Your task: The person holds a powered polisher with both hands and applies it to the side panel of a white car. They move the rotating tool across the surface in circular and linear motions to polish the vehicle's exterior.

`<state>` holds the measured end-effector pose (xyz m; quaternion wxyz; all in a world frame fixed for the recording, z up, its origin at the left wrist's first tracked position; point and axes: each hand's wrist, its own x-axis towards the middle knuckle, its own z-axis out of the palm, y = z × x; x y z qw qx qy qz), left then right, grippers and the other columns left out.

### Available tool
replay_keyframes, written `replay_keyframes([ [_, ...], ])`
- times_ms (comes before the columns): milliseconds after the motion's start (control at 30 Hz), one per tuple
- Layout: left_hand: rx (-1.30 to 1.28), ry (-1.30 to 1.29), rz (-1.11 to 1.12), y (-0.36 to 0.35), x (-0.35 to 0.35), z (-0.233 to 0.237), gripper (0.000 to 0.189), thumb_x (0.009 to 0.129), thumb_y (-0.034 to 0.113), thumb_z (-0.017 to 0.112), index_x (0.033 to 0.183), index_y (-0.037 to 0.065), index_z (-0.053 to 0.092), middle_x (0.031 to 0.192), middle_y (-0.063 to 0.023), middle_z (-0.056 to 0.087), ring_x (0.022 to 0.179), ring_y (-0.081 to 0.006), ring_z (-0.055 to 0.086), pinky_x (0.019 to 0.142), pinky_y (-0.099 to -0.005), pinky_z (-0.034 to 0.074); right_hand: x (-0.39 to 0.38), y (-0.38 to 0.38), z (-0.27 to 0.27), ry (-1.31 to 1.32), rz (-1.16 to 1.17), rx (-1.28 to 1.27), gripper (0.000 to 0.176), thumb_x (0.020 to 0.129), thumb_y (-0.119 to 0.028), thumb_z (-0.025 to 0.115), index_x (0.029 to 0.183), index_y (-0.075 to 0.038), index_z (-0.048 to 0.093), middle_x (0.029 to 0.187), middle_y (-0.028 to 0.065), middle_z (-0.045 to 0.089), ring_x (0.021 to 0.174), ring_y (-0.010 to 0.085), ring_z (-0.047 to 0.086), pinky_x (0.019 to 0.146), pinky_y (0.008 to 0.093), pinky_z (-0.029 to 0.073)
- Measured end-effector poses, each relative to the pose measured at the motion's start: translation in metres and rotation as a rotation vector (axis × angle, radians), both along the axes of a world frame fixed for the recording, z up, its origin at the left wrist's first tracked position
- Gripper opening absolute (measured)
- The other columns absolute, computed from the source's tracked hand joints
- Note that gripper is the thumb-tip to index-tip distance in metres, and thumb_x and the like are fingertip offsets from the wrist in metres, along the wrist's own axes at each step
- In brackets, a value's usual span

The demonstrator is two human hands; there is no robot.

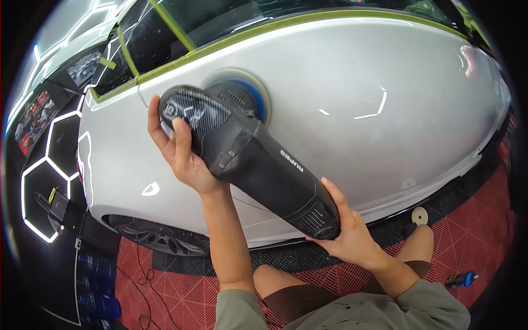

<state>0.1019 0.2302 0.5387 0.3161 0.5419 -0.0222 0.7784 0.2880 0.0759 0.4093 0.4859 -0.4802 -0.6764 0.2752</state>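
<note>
Head view: our left hand (190, 165) is gripping the polisher (247, 154) by its head; below green tape (220, 45), its pad (258, 99) is resting against the pale car panel (319, 110); our right hand (352, 236) is gripping the tail. We're judging polishing underway; the next move is probably calling for flat, even contact.

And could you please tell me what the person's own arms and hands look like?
The left hand and right hand are bare, without visible gloves or rings. Both forearms are uncovered below loose grey-green sleeves that match the shirt, which has small dark markings.
</note>
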Motion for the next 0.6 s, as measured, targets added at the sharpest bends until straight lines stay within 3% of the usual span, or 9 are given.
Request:
replay_keyframes([
  [133, -0.027, -0.010, -0.009, -0.021, 0.037, -0.018, 0.048, 0.099, 0.007, 0.048, 0.145, 0.004, 0.034, 0.121, -0.0164, 0.058, 0.104, -0.0226, 0.062, 0.091, -0.0366, 0.054, 0.035, -0.015, -0.018, -0.008, -0.026, -0.006, 0.105, 0.072, -0.008, 0.085, 0.153, -0.010, 0.019, 0.127, 0.0222, 0.061, 0.110, 0.0374, 0.065, 0.093, 0.0401, 0.051],
  [233, -0.013, 0.016, -0.064, -0.026, 0.075, -0.018, 0.047, 0.100, 0.007, 0.046, 0.145, 0.003, 0.032, 0.121, -0.0168, 0.059, 0.103, -0.0229, 0.063, 0.090, -0.0369, 0.055, 0.065, -0.025, -0.026, 0.027, -0.077, 0.063, 0.102, 0.075, -0.012, 0.082, 0.154, -0.017, 0.018, 0.106, 0.0215, 0.069, 0.092, 0.0426, 0.068, 0.080, 0.0445, 0.054],
  [433, 0.004, 0.058, -0.210, -0.033, 0.163, -0.003, 0.047, 0.099, 0.004, 0.047, 0.144, 0.003, 0.032, 0.118, -0.0176, 0.060, 0.103, -0.0220, 0.064, 0.088, -0.0364, 0.058, 0.127, -0.039, -0.021, 0.093, -0.140, 0.110, 0.101, 0.075, -0.011, 0.082, 0.154, -0.017, 0.019, 0.120, 0.0226, 0.064, 0.104, 0.0408, 0.065, 0.089, 0.0416, 0.052],
  [600, -0.016, 0.121, -0.294, -0.049, 0.239, 0.002, 0.049, 0.098, 0.002, 0.049, 0.144, 0.003, 0.034, 0.121, -0.0160, 0.058, 0.102, -0.0190, 0.063, 0.090, -0.0325, 0.055, 0.176, -0.055, -0.030, 0.143, -0.247, 0.100, 0.104, 0.072, -0.008, 0.084, 0.154, -0.016, 0.021, 0.138, 0.0200, 0.052, 0.126, 0.0357, 0.054, 0.104, 0.0401, 0.043],
])
